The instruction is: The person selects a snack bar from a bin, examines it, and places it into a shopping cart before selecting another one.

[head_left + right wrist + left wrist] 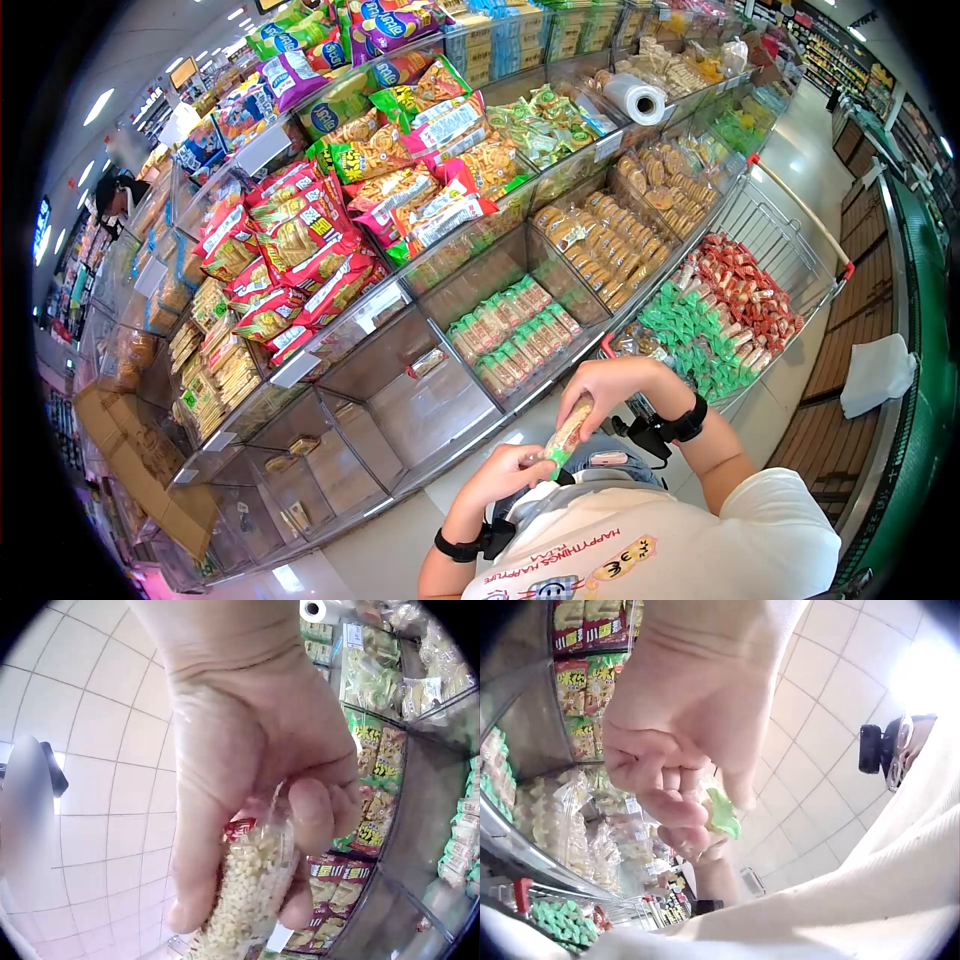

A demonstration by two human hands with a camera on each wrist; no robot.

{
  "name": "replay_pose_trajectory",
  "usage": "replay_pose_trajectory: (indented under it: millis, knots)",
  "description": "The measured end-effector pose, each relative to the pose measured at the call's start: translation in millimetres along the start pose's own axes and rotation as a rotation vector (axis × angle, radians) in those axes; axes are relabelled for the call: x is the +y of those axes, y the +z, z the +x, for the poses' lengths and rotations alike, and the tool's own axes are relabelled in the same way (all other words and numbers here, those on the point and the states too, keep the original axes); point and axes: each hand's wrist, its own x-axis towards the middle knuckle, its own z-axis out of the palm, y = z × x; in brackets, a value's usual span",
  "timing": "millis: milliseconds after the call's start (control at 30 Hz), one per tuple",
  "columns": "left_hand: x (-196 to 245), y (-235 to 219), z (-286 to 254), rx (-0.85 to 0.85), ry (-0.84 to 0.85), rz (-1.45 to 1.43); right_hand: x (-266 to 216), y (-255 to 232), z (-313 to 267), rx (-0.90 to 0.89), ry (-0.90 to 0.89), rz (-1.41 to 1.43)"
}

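Note:
A puffed-grain snack bar (572, 425) in a clear wrapper with a green end is held slantwise in front of the person's waist. My right hand (610, 387) grips its upper part between thumb and fingers; in the right wrist view pale grains and a bit of red print show on the bar (244, 892). Down at the other end, my left hand (500, 476) pinches the wrapper's green tip (721, 814). Similar green-ended bars (515, 335) lie in rows in a clear shelf bin ahead, with one single wrapped bar (427, 363) in the bin to its left.
A shopping cart (790, 215) stands at the right, filled with green-wrapped (690, 335) and red-wrapped snacks (750, 290). Tiered bins ahead hold red snack bags (300, 240) and round biscuits (605, 235). An opened cardboard box (140, 450) leans at the left. A plastic-bag roll (637, 98) sits on the upper tier.

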Motion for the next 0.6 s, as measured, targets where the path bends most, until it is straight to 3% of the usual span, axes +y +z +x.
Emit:
replay_pose_trajectory:
  millis: [267,433,600]
  knots:
    - [-5.7,0.9,2.0,0.205,-0.039,-0.007,12.5,-5.2,13.9,0.001,0.058,-0.069]
    - [-8.1,-10.2,3.3,0.297,0.023,-0.142,31.0,-23.3,37.8,-0.07,-0.068,0.108]
    - [-11.7,-30.4,16.3,0.314,0.062,-0.196,46.0,-46.9,57.4,-0.153,-0.085,0.136]
